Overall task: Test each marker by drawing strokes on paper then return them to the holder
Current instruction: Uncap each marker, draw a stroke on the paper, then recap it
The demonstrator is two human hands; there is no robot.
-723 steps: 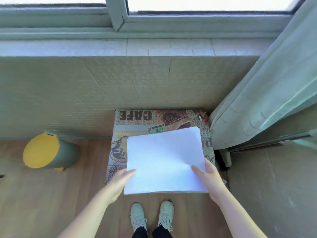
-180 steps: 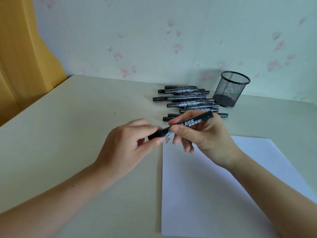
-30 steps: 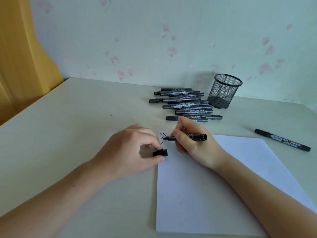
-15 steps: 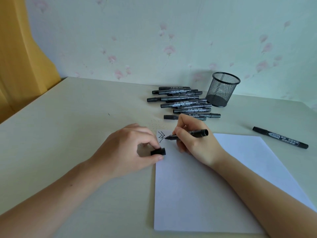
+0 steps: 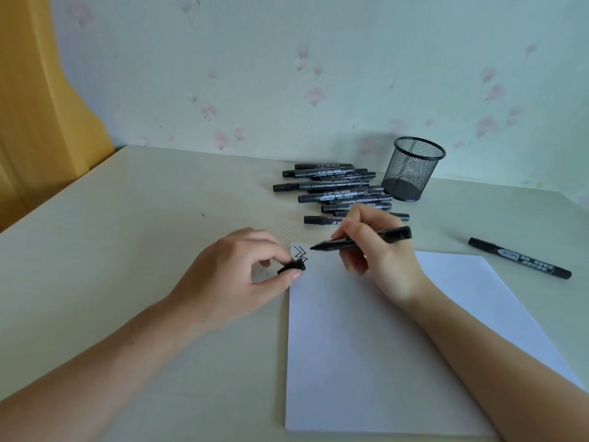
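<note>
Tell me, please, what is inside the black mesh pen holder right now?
Nothing shows inside the mesh pen holder: through the mesh only its dark bottom appears, with no marker standing in it. The markers lie beside it on the table.

Bare table (image 5: 134,237) lies open toward nine o'clock; at twelve the marker pile (image 5: 334,193) blocks; a lone marker (image 5: 519,258) lies at two

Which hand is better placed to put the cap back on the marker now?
Left. The left hand already pinches the cap beside the marker tip, which the right hand holds lifted off the paper.
</note>
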